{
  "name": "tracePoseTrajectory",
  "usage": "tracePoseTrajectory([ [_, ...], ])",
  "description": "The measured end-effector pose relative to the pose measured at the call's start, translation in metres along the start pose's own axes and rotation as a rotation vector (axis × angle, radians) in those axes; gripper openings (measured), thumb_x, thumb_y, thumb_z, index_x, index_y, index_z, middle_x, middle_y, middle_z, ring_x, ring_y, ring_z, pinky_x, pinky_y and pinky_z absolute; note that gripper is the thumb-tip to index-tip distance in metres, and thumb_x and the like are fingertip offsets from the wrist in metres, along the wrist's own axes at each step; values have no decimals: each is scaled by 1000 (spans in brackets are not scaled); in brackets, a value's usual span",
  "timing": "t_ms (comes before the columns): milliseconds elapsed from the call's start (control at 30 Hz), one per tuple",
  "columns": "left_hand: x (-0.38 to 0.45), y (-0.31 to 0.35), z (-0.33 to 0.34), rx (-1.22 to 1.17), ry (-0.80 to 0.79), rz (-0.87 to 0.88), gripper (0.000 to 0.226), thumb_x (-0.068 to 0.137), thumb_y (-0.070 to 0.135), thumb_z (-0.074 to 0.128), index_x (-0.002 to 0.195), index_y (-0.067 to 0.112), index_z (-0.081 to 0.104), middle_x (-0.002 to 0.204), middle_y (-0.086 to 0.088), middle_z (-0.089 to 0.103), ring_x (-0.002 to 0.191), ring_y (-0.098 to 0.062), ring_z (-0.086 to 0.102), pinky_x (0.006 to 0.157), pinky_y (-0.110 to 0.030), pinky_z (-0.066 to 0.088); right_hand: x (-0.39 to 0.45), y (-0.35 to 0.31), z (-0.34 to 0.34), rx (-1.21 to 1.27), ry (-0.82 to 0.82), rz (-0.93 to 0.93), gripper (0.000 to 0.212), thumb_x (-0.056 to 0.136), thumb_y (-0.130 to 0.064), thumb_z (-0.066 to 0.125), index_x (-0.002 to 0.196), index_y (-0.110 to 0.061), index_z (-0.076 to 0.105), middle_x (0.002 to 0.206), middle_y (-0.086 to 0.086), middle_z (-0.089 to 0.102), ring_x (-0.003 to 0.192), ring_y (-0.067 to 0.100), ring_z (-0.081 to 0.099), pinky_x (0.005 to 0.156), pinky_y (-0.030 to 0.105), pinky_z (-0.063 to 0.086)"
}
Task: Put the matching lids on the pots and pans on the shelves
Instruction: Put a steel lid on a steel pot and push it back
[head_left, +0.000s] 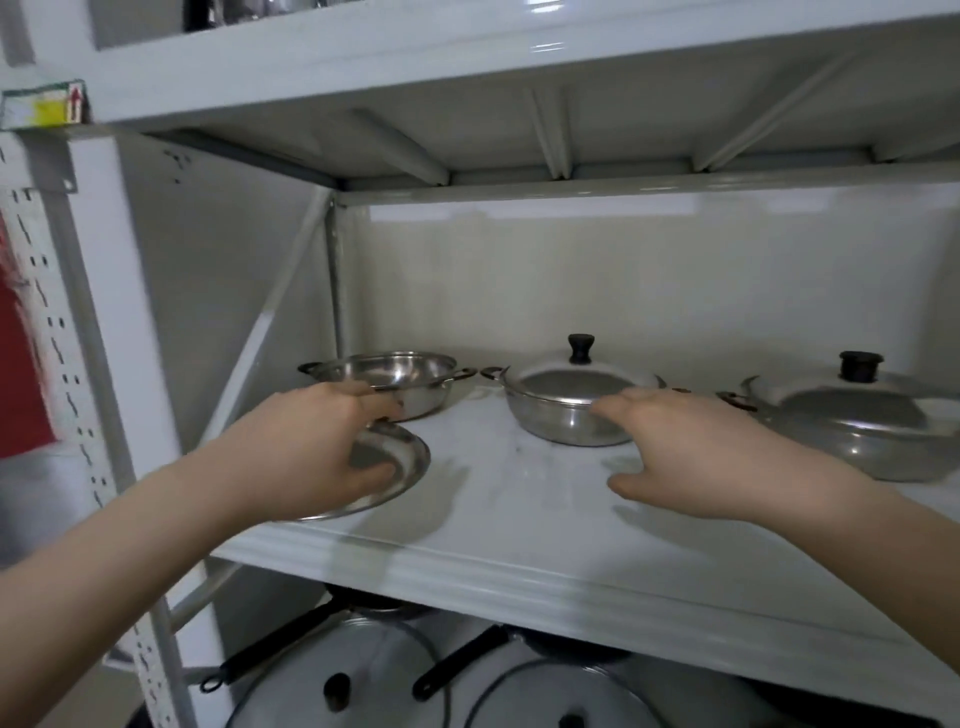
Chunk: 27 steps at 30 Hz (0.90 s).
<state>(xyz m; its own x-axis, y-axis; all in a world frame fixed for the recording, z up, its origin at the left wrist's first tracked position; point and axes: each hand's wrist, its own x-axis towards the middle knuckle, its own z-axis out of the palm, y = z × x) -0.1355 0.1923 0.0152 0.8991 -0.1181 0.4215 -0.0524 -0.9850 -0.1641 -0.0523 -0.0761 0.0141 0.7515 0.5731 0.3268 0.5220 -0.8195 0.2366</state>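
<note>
At centre left, the left hand (317, 447) grips a round steel lid (387, 470) lying on the white metal shelf (519, 519), just in front of an uncovered shiny steel pot (395, 382). The right hand (691, 457) hovers with fingers spread, empty, beside a lidded steel pot with black knob (571, 410). Another lidded pot (852, 421) sits far right. Glass-lidded pans (363, 680) fill the lower shelf.
</note>
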Motion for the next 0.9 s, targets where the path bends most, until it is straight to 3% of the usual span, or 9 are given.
tracePoseTrajectory([
  [67, -5, -16, 2, 11, -6, 5, 51, 79, 53, 51, 128, 40, 47, 128, 17, 53, 110, -14, 58, 85, -31, 50, 7, -19, 0, -12, 7, -3, 46, 80, -40, 57, 121, -22, 48, 115, -2, 55, 106, 21, 55, 69, 31, 43],
  [367, -1, -117, 20, 5, -29, 97, 52, 83, 46, 53, 133, 41, 41, 136, 18, 48, 119, -9, 52, 94, -28, 47, 69, -104, -3, 35, 18, 27, 44, 79, -39, 57, 119, -23, 47, 115, -2, 55, 110, 21, 54, 80, 34, 45],
  [500, 11, -154, 26, -15, -44, 121, 49, 84, 46, 52, 131, 40, 42, 134, 16, 50, 117, -11, 52, 91, -27, 45, 96, -134, 0, 58, -2, 67, 47, 79, -39, 57, 120, -21, 47, 118, -2, 55, 110, 21, 54, 85, 36, 48],
  [667, 29, -180, 40, -34, -49, 121, 51, 85, 44, 54, 134, 36, 42, 135, 11, 50, 120, -15, 50, 90, -29, 43, 122, -156, 2, 57, -32, 84, 51, 82, -39, 55, 129, -22, 43, 129, -1, 52, 120, 20, 50, 93, 38, 47],
  [900, 46, -185, 67, -105, -77, 101, 49, 84, 43, 54, 132, 35, 44, 137, 10, 49, 125, -16, 48, 97, -36, 45, 148, -152, 17, 60, -70, 93, 52, 81, -37, 55, 130, -24, 42, 129, -2, 53, 117, 22, 52, 90, 38, 48],
])
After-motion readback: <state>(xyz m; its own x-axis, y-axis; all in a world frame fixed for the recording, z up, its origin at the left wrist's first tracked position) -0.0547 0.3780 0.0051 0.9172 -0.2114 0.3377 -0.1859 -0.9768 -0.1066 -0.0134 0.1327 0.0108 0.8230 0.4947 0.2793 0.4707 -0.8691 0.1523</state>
